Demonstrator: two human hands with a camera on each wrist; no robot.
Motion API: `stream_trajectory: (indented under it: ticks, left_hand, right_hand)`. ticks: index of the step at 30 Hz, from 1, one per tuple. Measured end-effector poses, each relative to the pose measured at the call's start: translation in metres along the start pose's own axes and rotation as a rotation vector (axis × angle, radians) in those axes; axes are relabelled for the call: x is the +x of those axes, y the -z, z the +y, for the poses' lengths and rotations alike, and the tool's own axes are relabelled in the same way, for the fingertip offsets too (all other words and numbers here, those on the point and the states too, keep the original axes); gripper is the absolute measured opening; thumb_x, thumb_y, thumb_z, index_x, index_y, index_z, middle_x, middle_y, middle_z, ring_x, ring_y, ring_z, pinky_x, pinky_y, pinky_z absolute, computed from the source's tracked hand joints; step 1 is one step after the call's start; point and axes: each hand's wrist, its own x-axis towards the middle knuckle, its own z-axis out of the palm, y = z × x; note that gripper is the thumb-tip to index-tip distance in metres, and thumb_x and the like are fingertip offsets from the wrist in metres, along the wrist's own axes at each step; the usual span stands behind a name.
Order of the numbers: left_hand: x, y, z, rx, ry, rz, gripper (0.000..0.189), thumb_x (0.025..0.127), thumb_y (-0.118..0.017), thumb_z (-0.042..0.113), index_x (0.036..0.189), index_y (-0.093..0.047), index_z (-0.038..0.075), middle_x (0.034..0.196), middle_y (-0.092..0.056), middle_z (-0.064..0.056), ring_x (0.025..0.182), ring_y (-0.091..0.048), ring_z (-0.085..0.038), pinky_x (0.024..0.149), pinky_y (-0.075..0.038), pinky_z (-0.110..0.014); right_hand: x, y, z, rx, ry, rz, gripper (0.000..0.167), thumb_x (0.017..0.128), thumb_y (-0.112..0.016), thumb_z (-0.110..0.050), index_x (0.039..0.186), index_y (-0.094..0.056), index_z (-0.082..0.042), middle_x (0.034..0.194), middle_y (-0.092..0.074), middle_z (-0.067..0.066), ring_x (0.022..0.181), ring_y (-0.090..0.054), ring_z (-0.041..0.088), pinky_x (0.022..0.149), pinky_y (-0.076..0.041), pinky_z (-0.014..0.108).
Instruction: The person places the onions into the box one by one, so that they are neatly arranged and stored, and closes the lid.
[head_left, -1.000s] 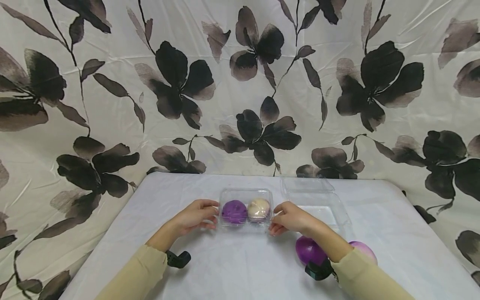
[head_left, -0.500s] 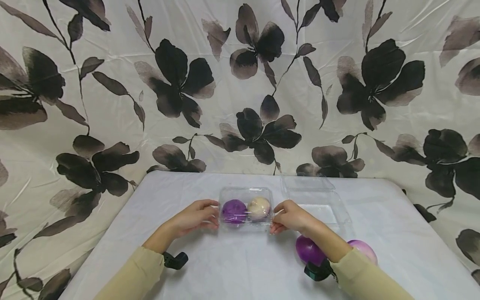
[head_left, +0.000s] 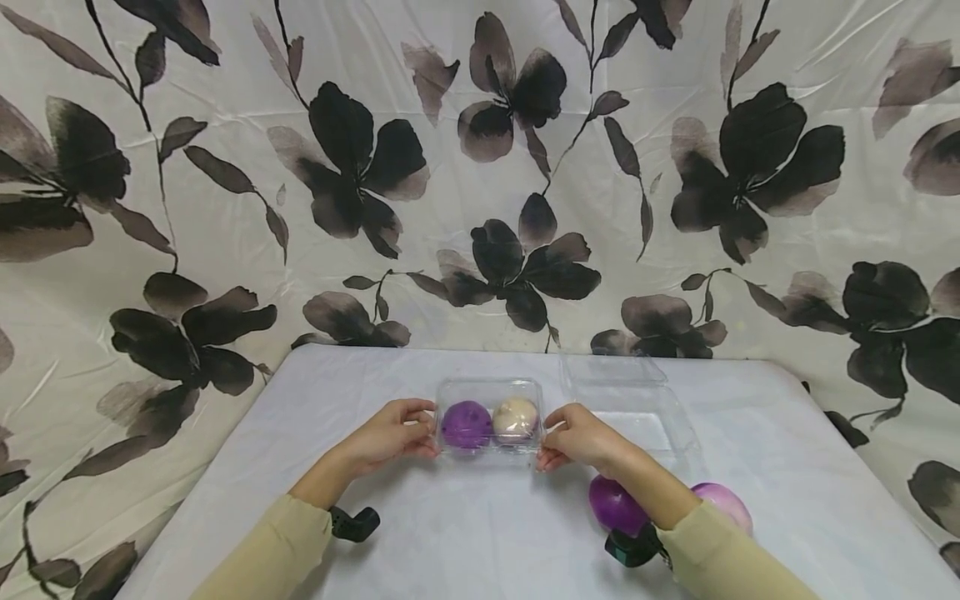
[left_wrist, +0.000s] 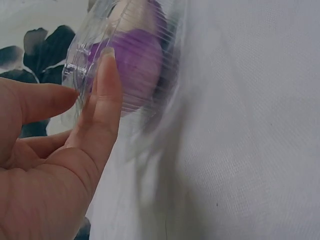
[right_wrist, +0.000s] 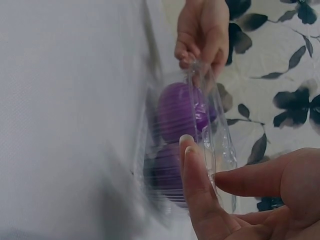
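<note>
Viewing from afar, I see left hand [head_left: 393, 435] and right hand [head_left: 585, 437], fingers pinching opposite ends of a clear box [head_left: 489, 388], purple ball [head_left: 467, 424] and cream-topped ball [head_left: 515, 419] inside, mid-way across the white surface [head_left: 450, 533], beside an open clear container [head_left: 637, 427].

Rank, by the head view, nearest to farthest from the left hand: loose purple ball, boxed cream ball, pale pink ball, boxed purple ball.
1. Boxed purple ball, beside the left hand
2. Boxed cream ball, right of it
3. Loose purple ball, to the right, partly hidden
4. Pale pink ball, farthest right
</note>
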Motion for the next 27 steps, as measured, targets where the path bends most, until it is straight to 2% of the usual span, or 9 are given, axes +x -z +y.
stream_trajectory:
  ticks: [5,11,22,27]
  left_hand:
    - [0.0015,-0.0011,0.0006,0.015,-0.034,0.016,0.053,0.103,-0.050,-0.004,0.148,-0.027,-0.018,0.103,-0.054,-0.015,0.083,-0.069,-0.021,0.080,-0.062,-0.035]
    - [0.0025,-0.0027,-0.0003,0.030,-0.056,0.021,0.052,0.103,-0.050,-0.004,0.148,-0.027,-0.020,0.103,-0.053,-0.016,0.081,-0.068,-0.021,0.079,-0.062,-0.033]
    - [-0.0028,-0.0052,0.0004,0.029,-0.009,0.026,0.053,0.107,-0.048,0.007,0.150,-0.027,-0.016,0.115,-0.058,-0.022,0.091,-0.069,-0.021,0.087,-0.061,-0.035]
    - [-0.0053,-0.0013,-0.0026,0.016,0.008,-0.005,0.057,0.108,-0.049,0.013,0.151,-0.026,-0.016,0.136,-0.051,-0.031,0.099,-0.069,-0.025,0.091,-0.060,-0.037]
  right_hand:
    - [-0.0001,-0.0008,-0.0010,-0.008,0.000,0.012,0.043,0.097,-0.051,0.008,0.134,-0.039,0.025,0.079,-0.072,0.019,0.066,-0.072,0.020,0.070,-0.064,0.037]
    - [0.0011,-0.0018,0.0015,0.006,0.015,0.036,0.040,0.094,-0.053,0.010,0.130,-0.042,0.025,0.076,-0.071,0.018,0.064,-0.070,0.019,0.068,-0.064,0.035]
    - [0.0019,-0.0022,0.0021,0.018,0.018,0.078,0.036,0.094,-0.050,0.011,0.127,-0.043,0.025,0.075,-0.071,0.017,0.064,-0.069,0.018,0.067,-0.063,0.034]
    - [0.0032,-0.0039,0.0031,0.031,0.017,0.088,0.034,0.095,-0.049,0.012,0.126,-0.043,0.024,0.077,-0.071,0.018,0.063,-0.069,0.018,0.066,-0.063,0.033]
